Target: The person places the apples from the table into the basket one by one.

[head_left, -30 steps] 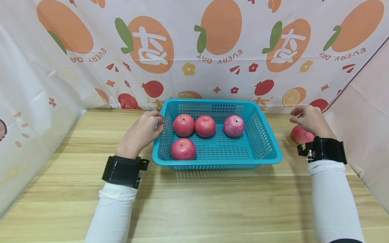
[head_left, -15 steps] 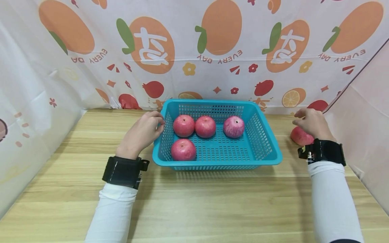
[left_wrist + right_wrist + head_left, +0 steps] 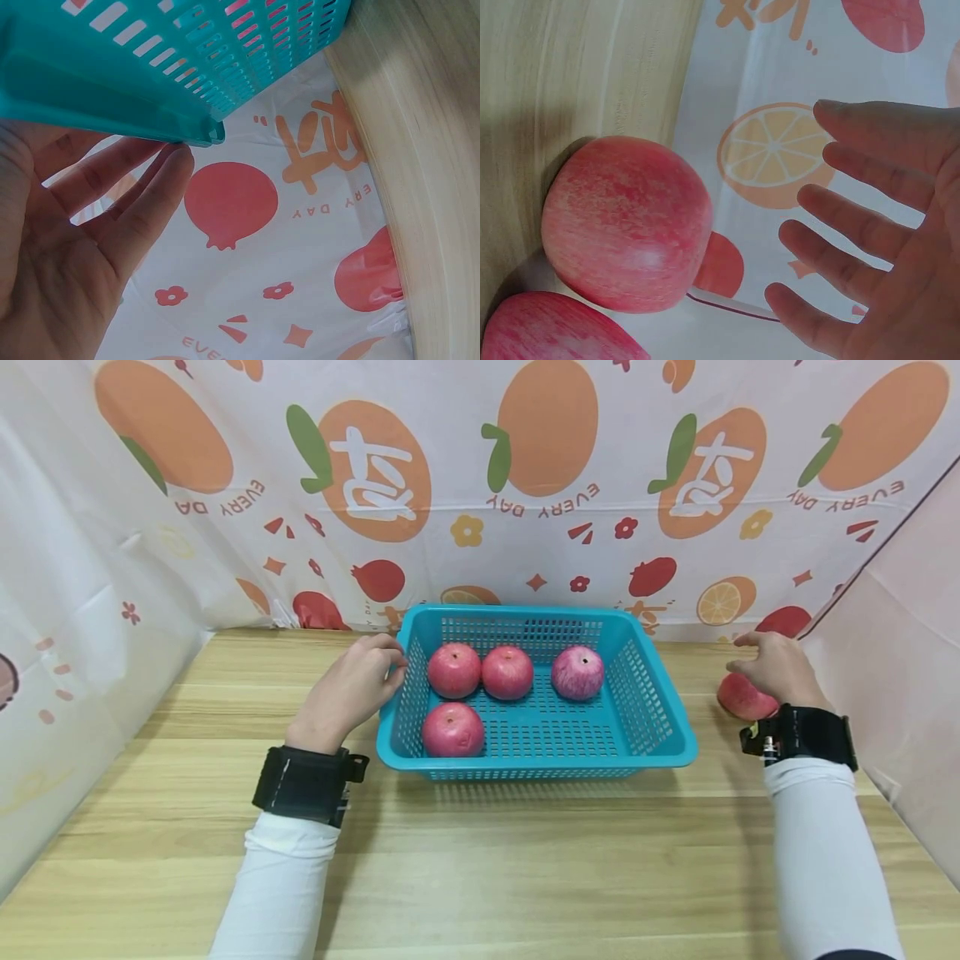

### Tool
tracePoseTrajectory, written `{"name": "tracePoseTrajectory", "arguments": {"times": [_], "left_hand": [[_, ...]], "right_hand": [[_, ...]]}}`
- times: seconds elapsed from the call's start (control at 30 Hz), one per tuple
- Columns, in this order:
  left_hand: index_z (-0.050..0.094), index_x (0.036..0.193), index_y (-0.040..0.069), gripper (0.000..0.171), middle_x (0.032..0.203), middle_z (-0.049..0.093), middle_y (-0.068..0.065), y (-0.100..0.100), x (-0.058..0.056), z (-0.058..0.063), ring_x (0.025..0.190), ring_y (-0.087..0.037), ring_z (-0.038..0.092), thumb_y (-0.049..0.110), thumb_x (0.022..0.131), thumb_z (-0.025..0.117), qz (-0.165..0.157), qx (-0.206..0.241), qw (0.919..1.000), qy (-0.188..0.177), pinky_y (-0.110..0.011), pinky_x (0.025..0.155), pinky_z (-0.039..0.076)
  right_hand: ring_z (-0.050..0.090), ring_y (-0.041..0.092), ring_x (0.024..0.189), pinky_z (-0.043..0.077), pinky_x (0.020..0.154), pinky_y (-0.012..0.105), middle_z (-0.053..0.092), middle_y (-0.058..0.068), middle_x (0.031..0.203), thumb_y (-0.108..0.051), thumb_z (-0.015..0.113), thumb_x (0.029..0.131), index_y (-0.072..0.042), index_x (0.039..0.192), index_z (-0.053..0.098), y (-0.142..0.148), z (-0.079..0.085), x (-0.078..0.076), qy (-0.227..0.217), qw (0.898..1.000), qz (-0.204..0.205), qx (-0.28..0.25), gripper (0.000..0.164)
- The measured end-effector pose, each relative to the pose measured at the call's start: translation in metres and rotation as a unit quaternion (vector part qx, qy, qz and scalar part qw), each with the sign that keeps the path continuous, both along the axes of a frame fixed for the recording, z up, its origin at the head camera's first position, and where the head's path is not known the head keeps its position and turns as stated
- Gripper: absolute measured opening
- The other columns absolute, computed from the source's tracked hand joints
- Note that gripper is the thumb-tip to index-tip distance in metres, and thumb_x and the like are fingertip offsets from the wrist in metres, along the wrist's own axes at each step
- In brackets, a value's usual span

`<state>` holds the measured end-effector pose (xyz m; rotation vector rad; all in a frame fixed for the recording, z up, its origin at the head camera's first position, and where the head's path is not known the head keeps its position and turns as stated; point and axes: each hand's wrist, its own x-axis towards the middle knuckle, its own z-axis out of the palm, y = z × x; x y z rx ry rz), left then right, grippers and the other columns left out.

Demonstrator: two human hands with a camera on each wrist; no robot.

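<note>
A turquoise plastic basket (image 3: 536,763) sits mid-table. Inside are a red apple (image 3: 454,671) at the back left, another apple (image 3: 507,672) beside it, a third apple (image 3: 453,730) in front and a purplish streaked apple (image 3: 577,673) towards the right. My left hand (image 3: 354,688) holds the basket's left rim, its fingers bent at the edge in the left wrist view. My right hand (image 3: 780,670) hovers over a red apple (image 3: 745,697) right of the basket, fingers spread and apart from it. The right wrist view shows that apple (image 3: 628,225) with a second apple (image 3: 555,330) alongside.
Bare wooden tabletop (image 3: 525,860) stretches in front of the basket. A white fruit-printed cloth (image 3: 465,560) hangs close behind it, and a plain white cloth (image 3: 911,635) closes off the right side, near my right hand.
My right hand has shifted slightly right and a little down over the apple. The left hand and the basket stay where they were.
</note>
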<state>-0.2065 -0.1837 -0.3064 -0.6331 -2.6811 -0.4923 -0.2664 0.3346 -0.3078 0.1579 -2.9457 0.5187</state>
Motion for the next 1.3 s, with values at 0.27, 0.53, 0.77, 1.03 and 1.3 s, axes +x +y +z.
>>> {"name": "tracePoseTrajectory", "arguments": {"times": [0.27,0.53,0.77,1.03,1.3], "left_hand": [[0.065,0.095,-0.004,0.023,0.099,0.059,-0.017,-0.001,0.000,0.000,0.092,-0.028,0.052,0.006,0.075,0.070,0.000,-0.002,1.0000,0.003,-0.044,0.076,0.053],[0.065,0.096,-0.004,0.024,0.100,0.060,-0.017,-0.001,-0.001,0.001,0.093,-0.029,0.052,0.007,0.076,0.070,0.002,-0.002,1.0000,0.001,-0.044,0.077,0.052],[0.065,0.096,-0.004,0.024,0.100,0.060,-0.017,-0.001,-0.001,0.001,0.093,-0.029,0.052,0.007,0.076,0.070,0.003,-0.002,1.0000,0.003,-0.044,0.077,0.053],[0.065,0.096,-0.004,0.023,0.100,0.059,-0.017,-0.001,-0.001,0.001,0.092,-0.028,0.051,0.007,0.076,0.069,0.004,-0.003,1.0000,0.000,-0.044,0.077,0.053],[0.065,0.096,-0.004,0.023,0.100,0.059,-0.016,-0.001,0.000,0.002,0.092,-0.028,0.051,0.007,0.076,0.069,0.005,-0.001,1.0000,-0.003,-0.043,0.077,0.053]], "right_hand": [[0.030,0.053,0.107,0.032,0.087,0.068,0.041,0.037,0.120,-0.018,0.059,0.082,0.010,0.117,0.048,0.006,-0.003,0.002,-0.016,1.000,-0.011,0.017,0.046],[0.025,0.055,0.108,0.030,0.085,0.071,0.034,0.037,0.123,-0.021,0.058,0.082,0.007,0.121,0.044,0.007,-0.004,0.002,-0.028,0.999,-0.022,0.027,0.050],[0.026,0.054,0.107,0.033,0.084,0.070,0.033,0.038,0.122,-0.017,0.057,0.083,0.008,0.124,0.040,0.011,-0.010,0.002,-0.055,0.998,-0.019,0.033,0.051],[0.029,0.052,0.104,0.036,0.081,0.069,0.034,0.038,0.120,-0.016,0.062,0.079,0.008,0.124,0.038,0.016,-0.020,0.003,-0.074,0.997,-0.017,0.023,0.056],[0.032,0.050,0.098,0.041,0.080,0.064,0.035,0.038,0.119,-0.015,0.063,0.078,0.010,0.125,0.038,0.018,-0.025,0.002,-0.105,0.994,-0.027,0.015,0.058]]}}
